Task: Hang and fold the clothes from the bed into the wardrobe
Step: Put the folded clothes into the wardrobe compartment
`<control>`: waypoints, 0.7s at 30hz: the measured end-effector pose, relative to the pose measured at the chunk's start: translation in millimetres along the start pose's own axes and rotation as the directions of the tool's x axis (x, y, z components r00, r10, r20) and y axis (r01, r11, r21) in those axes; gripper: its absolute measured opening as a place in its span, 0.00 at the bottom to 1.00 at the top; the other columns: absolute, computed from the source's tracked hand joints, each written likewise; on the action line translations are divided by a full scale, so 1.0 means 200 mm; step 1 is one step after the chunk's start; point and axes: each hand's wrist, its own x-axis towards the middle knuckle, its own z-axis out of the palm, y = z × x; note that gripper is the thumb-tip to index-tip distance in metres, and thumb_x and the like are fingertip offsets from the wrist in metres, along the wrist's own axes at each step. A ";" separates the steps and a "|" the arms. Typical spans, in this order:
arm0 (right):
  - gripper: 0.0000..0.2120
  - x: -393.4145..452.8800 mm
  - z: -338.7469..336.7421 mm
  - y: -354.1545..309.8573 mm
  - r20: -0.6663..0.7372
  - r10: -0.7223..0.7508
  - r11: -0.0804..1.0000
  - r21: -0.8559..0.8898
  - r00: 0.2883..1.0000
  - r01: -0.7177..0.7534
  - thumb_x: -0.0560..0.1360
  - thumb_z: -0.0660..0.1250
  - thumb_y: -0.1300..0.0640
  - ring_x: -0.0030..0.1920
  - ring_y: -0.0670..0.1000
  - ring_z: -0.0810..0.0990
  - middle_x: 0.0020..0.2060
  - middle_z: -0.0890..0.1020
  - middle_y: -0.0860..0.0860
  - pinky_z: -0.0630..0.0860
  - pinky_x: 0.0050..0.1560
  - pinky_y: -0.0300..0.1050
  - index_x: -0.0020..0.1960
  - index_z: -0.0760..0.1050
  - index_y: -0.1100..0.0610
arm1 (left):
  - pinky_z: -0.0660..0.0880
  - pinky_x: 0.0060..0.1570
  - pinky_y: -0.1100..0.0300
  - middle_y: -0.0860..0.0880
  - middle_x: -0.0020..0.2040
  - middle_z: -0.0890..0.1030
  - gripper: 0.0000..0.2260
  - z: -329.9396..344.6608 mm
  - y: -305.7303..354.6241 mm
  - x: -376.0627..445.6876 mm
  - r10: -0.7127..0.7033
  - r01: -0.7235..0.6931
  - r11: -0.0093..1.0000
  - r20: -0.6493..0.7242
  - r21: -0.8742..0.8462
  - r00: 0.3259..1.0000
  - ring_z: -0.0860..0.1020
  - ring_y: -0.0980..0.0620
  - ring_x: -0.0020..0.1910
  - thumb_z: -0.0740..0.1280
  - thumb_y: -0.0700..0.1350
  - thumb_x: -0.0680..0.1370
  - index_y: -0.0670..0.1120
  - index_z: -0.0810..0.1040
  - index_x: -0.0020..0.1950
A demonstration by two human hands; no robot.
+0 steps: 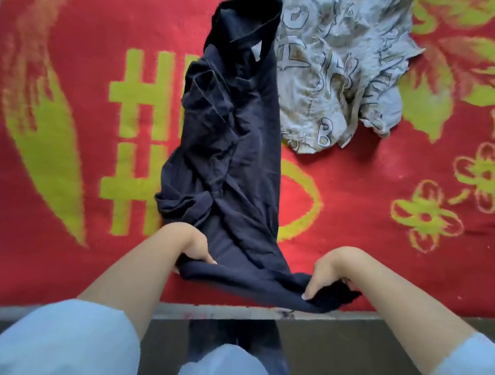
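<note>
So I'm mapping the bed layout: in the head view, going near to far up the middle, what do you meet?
Pale sleeves → left hand and right hand gripping the hem → dark navy shirt stretched across the red blanket → its collar, beside the letter-print garment.

The red blanket (62, 137) carries a large yellow-green woven sign left of the dark garment, built of upright and crossing bars like a Chinese character, partly covered; it cannot be read whole. More small yellow strokes sit at the right edge, unreadable. The pale crumpled shirt (338, 68) is printed with outlined letters; a "B" shows near its lower hem, the rest too creased to read.
</note>
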 end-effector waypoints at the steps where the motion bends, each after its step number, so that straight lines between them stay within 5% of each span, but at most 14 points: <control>1: 0.27 0.00 -0.01 -0.01 -0.110 -0.056 0.997 -0.050 0.992 0.051 0.75 0.63 0.44 0.50 0.57 0.77 0.53 0.77 0.58 0.69 0.44 0.44 0.63 0.71 0.64 | 0.74 0.37 0.55 0.42 0.53 0.75 0.13 0.03 0.00 0.00 0.031 -0.028 0.997 -0.045 0.070 0.998 0.76 0.44 0.41 0.61 0.52 0.80 0.45 0.76 0.57; 4: 0.24 0.02 -0.09 -0.05 -0.357 -0.248 0.969 -0.090 0.901 0.231 0.76 0.62 0.44 0.60 0.55 0.74 0.61 0.76 0.56 0.68 0.50 0.42 0.64 0.71 0.62 | 0.69 0.58 0.54 0.39 0.64 0.73 0.20 0.12 -0.04 0.01 0.083 -0.031 0.974 -0.224 0.226 0.971 0.73 0.41 0.61 0.59 0.50 0.80 0.36 0.70 0.65; 6: 0.22 0.02 -0.20 -0.10 -0.497 -0.321 0.944 -0.103 0.806 0.312 0.77 0.61 0.47 0.63 0.55 0.72 0.63 0.75 0.56 0.69 0.58 0.44 0.64 0.70 0.61 | 0.66 0.61 0.56 0.42 0.68 0.70 0.21 0.15 -0.10 0.03 0.049 0.013 0.978 -0.294 0.208 0.954 0.69 0.43 0.66 0.59 0.51 0.79 0.39 0.67 0.68; 9: 0.16 0.01 -0.44 -0.21 -0.788 -0.335 0.914 -0.140 0.517 0.380 0.78 0.59 0.54 0.59 0.57 0.74 0.58 0.77 0.58 0.70 0.56 0.47 0.61 0.73 0.61 | 0.69 0.55 0.55 0.47 0.63 0.73 0.15 0.08 -0.20 0.02 0.031 0.036 0.989 -0.427 0.146 0.904 0.72 0.46 0.61 0.59 0.52 0.79 0.46 0.71 0.61; 12: 0.15 -0.07 -0.76 -0.30 -0.929 -0.290 0.894 -0.176 0.232 0.412 0.76 0.58 0.63 0.59 0.59 0.71 0.57 0.75 0.60 0.70 0.56 0.50 0.62 0.72 0.63 | 0.70 0.46 0.58 0.46 0.54 0.79 0.10 -0.13 -0.22 -0.06 0.065 -0.062 0.998 -0.719 0.031 0.692 0.76 0.46 0.54 0.58 0.50 0.80 0.46 0.74 0.52; 14: 0.18 -0.14 -0.95 -0.34 -0.954 -0.279 0.914 -0.228 0.111 0.336 0.74 0.58 0.68 0.61 0.60 0.68 0.61 0.72 0.60 0.69 0.58 0.53 0.63 0.68 0.65 | 0.71 0.46 0.56 0.45 0.51 0.80 0.10 -0.32 -0.18 -0.14 0.083 -0.130 0.991 -0.848 0.016 0.524 0.76 0.45 0.52 0.58 0.49 0.80 0.44 0.75 0.53; 18: 0.32 -0.24 -1.34 -0.40 -0.946 -0.320 0.947 -0.320 0.044 0.008 0.76 0.59 0.66 0.75 0.57 0.46 0.75 0.49 0.54 0.53 0.72 0.53 0.75 0.48 0.58 | 0.72 0.50 0.53 0.45 0.56 0.78 0.14 -0.77 -0.04 -0.22 0.116 -0.302 0.953 -0.955 0.029 0.272 0.75 0.44 0.56 0.59 0.49 0.80 0.42 0.73 0.61; 21: 0.31 -0.25 -1.50 -0.43 -0.940 -0.331 0.918 -0.342 0.085 -0.200 0.78 0.56 0.63 0.75 0.56 0.37 0.76 0.41 0.51 0.44 0.72 0.60 0.76 0.45 0.54 | 0.70 0.50 0.52 0.43 0.59 0.76 0.18 -0.96 0.06 -0.21 0.127 -0.315 0.948 -0.966 0.051 0.225 0.73 0.42 0.58 0.59 0.49 0.80 0.42 0.68 0.66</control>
